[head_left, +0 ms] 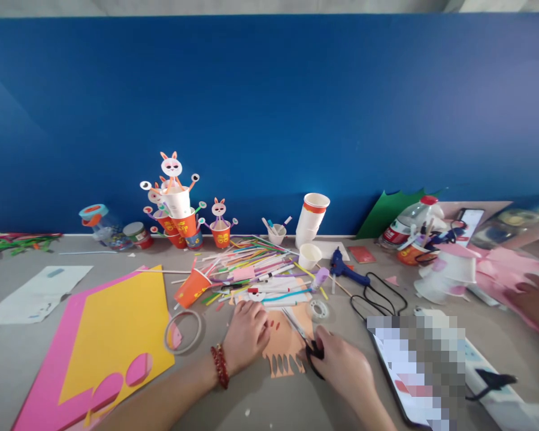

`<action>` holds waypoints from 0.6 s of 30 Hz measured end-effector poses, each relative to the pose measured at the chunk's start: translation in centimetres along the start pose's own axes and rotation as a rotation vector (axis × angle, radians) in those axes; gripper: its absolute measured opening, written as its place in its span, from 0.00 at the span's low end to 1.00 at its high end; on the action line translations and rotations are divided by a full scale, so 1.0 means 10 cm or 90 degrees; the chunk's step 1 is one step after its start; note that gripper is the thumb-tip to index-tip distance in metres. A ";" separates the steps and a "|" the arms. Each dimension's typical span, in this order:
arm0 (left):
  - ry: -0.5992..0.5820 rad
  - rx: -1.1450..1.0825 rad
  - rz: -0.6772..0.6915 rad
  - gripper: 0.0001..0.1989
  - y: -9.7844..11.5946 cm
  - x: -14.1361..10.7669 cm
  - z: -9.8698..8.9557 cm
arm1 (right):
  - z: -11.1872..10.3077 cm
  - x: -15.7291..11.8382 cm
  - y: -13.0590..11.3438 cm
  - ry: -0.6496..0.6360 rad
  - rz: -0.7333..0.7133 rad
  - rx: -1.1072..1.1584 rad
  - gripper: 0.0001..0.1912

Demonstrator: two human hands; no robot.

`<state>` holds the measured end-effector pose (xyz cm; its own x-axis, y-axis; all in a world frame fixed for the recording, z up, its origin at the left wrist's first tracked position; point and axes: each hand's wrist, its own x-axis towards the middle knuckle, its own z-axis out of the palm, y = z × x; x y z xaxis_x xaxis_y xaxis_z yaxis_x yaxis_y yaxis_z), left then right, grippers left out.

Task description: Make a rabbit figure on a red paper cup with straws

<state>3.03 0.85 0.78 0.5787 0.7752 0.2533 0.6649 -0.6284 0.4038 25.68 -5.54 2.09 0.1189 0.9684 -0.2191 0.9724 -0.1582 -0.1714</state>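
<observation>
Cutting step apparently in hand. Scissors held by right hand, grip closed round handles, blades over slotted orange paper on worktop. Left hand curled at paper's edge; pinch can't be confirmed. For any cut, paper should be kept flat, fingers clear.

R hand w/ black-handled scissors over orange paper on table; L hand on paper's L side. Tape roll nearby, glue gun farther back.

Black-handled scissors over peach paper, edge slitted.
</observation>
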 end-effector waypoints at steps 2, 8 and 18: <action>-0.005 -0.018 0.000 0.05 0.00 -0.02 -0.04 | 0.00 0.01 0.02 -0.016 -0.008 0.018 0.10; 0.008 -0.052 0.036 0.04 0.05 -0.10 -0.09 | -0.02 0.10 0.11 -0.072 -0.033 0.074 0.08; 0.051 -0.088 0.108 0.13 -0.04 -0.20 -0.03 | -0.06 0.03 0.14 -0.076 -0.042 0.102 0.06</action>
<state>1.46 -0.49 0.42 0.6341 0.6652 0.3941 0.4874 -0.7396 0.4642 27.15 -5.37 2.40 0.0218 0.9498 -0.3122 0.9317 -0.1326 -0.3383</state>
